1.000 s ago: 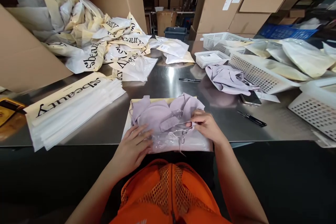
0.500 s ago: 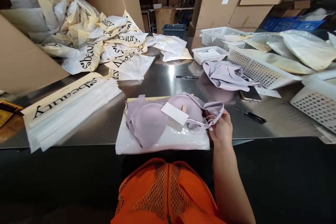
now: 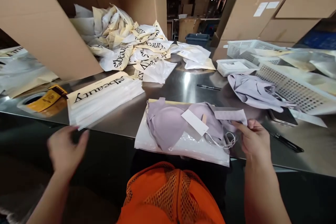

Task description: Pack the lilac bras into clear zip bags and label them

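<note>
Pinching the right-hand wing of a lilac bra, the right hand sat at about four o'clock on the steel table, fingers closed on the fabric band. The bra lay cups-up on a flat clear bag at the near table edge, dead centre, with a white tag resting across its middle. At eight o'clock the left hand hung below the table edge, blurred, fingers spread and holding nothing, its fingertips just beside the near corner of a stack of printed bags. A heap of crumpled printed bags spilled from a large cardboard box at eleven o'clock. At two o'clock another lilac garment lay bunched, touching a white basket. A black pen rested at one o'clock, apart from the bra. A second pen lay at three o'clock, near the right hand.
</note>
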Motion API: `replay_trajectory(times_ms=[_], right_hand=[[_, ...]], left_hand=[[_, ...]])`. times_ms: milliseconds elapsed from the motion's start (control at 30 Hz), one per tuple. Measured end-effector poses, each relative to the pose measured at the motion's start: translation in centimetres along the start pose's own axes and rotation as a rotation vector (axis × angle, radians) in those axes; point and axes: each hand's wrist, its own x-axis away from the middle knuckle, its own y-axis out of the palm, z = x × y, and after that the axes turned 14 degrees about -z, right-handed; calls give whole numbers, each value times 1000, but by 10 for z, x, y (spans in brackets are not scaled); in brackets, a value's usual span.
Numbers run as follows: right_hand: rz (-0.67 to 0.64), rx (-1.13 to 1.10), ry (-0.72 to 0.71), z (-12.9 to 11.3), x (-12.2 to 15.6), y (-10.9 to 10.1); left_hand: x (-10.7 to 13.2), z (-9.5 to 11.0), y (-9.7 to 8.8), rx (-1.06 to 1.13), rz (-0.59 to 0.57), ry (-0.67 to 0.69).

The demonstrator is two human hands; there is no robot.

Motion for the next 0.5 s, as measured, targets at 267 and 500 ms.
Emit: replay_trajectory(times_ms=[267,500], right_hand=[[-214,583,-391,-46,-18,-27],[-42,375,-264,-84,-40,-44]], left_hand=[[-147,164,131,171,-555,313],[-158,195,148,185,-668,403]])
